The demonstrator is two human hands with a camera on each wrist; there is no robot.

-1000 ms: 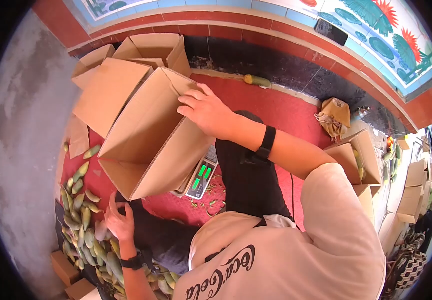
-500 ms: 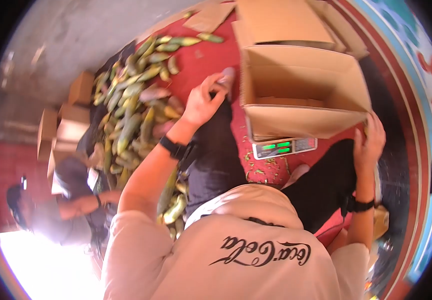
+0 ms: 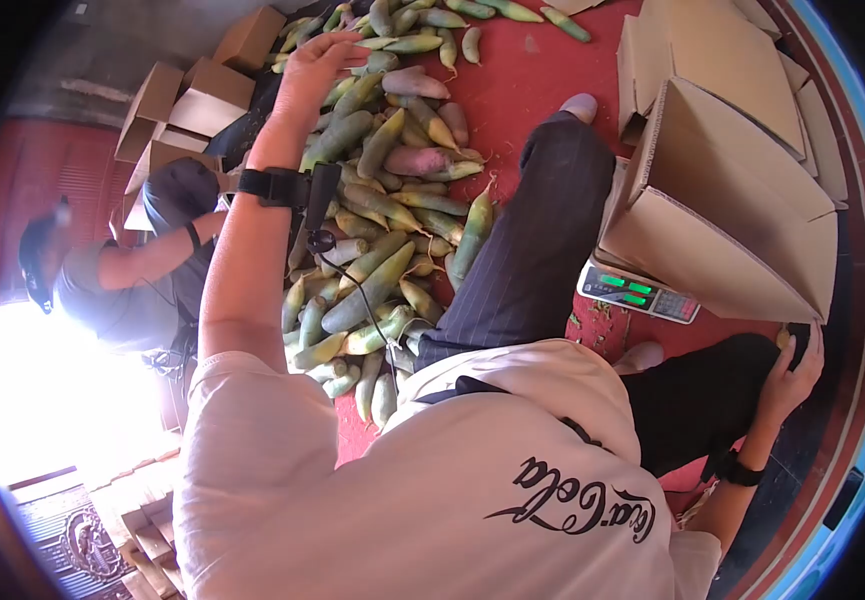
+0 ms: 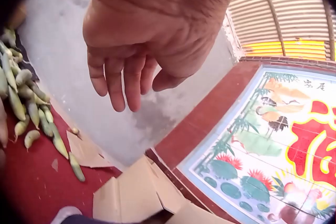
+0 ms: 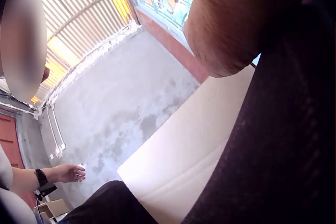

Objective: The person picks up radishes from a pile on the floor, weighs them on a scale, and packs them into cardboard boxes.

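Observation:
My left hand (image 3: 317, 75) reaches over the far part of a heap of long green radishes (image 3: 372, 280). In the left wrist view its fingers (image 4: 118, 85) hang loosely with nothing in them. My right hand (image 3: 795, 380) is beside the near right corner of an open cardboard box (image 3: 732, 235), fingertips right at that corner, fingers fairly straight. The right wrist view hides its fingers and shows a box panel (image 5: 184, 155) close by. The box sits over a digital scale (image 3: 642, 293) with green lit digits; its inside is mostly in shadow.
Other cardboard boxes (image 3: 727, 60) stand behind the open one. Smaller boxes (image 3: 214, 95) are at the left, near another person (image 3: 117, 270). A red mat (image 3: 522, 80) covers the floor. My knee (image 3: 562, 190) lies between heap and scale. A tiled wall (image 4: 262, 150) borders the right.
My view has turned toward the radish heap. My left hand has moved from beside my knee out over the heap. The right hand has come from the box's upper edge to its near corner.

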